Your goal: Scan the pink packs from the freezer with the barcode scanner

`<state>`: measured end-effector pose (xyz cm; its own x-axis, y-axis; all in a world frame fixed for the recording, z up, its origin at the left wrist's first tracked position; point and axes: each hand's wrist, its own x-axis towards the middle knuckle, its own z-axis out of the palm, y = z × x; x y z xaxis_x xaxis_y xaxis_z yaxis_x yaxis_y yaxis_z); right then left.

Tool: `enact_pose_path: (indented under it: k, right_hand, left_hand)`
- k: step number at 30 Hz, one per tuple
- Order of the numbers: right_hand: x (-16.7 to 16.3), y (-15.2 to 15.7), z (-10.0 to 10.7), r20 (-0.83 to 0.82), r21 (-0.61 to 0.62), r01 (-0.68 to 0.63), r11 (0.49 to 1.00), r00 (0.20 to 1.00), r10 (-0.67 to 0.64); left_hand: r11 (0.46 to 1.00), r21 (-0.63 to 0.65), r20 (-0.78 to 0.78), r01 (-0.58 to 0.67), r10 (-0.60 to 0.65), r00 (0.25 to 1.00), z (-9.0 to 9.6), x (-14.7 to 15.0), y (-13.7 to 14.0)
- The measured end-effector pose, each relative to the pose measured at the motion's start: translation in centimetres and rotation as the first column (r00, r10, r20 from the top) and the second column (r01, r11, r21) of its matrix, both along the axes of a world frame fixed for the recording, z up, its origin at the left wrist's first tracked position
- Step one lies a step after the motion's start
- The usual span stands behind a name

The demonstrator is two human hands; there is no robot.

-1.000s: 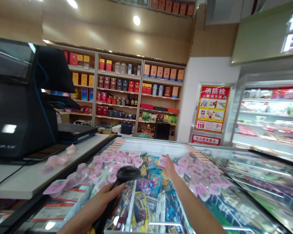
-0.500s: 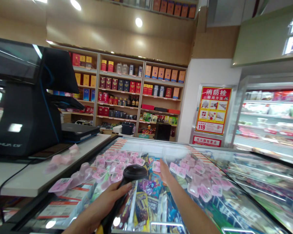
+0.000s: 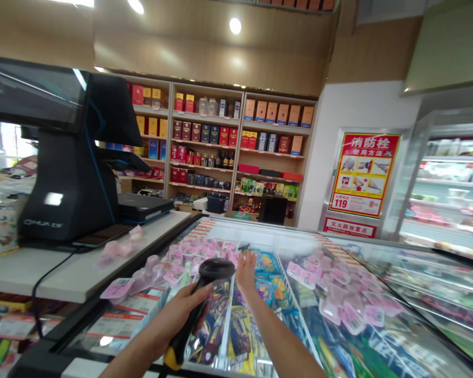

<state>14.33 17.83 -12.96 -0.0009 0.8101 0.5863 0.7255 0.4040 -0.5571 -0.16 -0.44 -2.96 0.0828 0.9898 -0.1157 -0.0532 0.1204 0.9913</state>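
My left hand [image 3: 191,307] is wrapped around the handle of a black barcode scanner [image 3: 216,269] with a yellow butt end. The scanner head points away from me over the glass-topped freezer [image 3: 244,228]. My right hand [image 3: 246,270] reaches out over the glass, fingers stretched and apart, with no cup visible in it. It is beside the right edge of a pile of pink plastic cups [image 3: 201,249] with barcode labels. A second pile of pink cups [image 3: 345,286] lies to the right on the glass.
On the left counter [image 3: 63,278] stand a black point-of-sale terminal [image 3: 67,178] and a few pink cups [image 3: 118,248]. Colourful packets [image 3: 240,336] show through the glass. Behind are shelves of boxes [image 3: 205,134] and a red fire-hydrant poster [image 3: 364,173]; a display fridge [image 3: 453,194] stands right.
My right hand has moved left to the left pile, and the pink cup it held in the middle is out of its fingers. The view has turned slightly left. The scanner stays in my left hand.
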Motion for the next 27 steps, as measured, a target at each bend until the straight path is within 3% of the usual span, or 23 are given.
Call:
enact_pose_path:
  k: [6,9,14,17,20,24,27]
  right_hand:
    - [-4.7,-0.6,0.8,-0.027,-0.026,-0.055,0.998,0.998,0.054]
    - [-4.2,-1.0,1.5,-0.058,-0.027,0.007,1.000,0.998,-0.009]
    - [4.2,-3.1,3.2,0.043,0.056,0.207,0.977,0.977,-0.209]
    - [10.7,-4.9,4.4,0.212,0.040,0.395,0.918,0.894,-0.394]
    - [15.2,-5.8,4.9,0.346,-0.041,0.529,0.848,0.804,-0.484]
    - [17.4,-5.8,4.8,0.481,-0.095,0.562,0.822,0.748,-0.457]
    - [17.1,-5.5,5.2,0.476,-0.042,0.560,0.827,0.739,-0.476]
  left_hand:
    - [0.999,-0.024,-0.032,-0.041,0.040,0.999,0.1,-1.3,-0.1]
    - [0.999,-0.039,-0.052,-0.037,0.035,0.998,0.4,-1.1,-0.2]
    - [0.999,-0.047,-0.047,0.024,-0.026,0.999,0.6,0.3,-0.3]
    - [0.996,-0.056,-0.049,0.076,-0.078,0.996,0.8,1.4,-0.4]
    - [0.992,-0.056,-0.046,0.111,-0.114,0.992,0.9,2.2,-0.5]
    - [0.991,-0.049,-0.052,0.121,-0.124,0.991,1.1,2.6,-0.7]
    - [0.992,-0.048,-0.058,0.118,-0.121,0.991,1.5,2.5,-0.9]
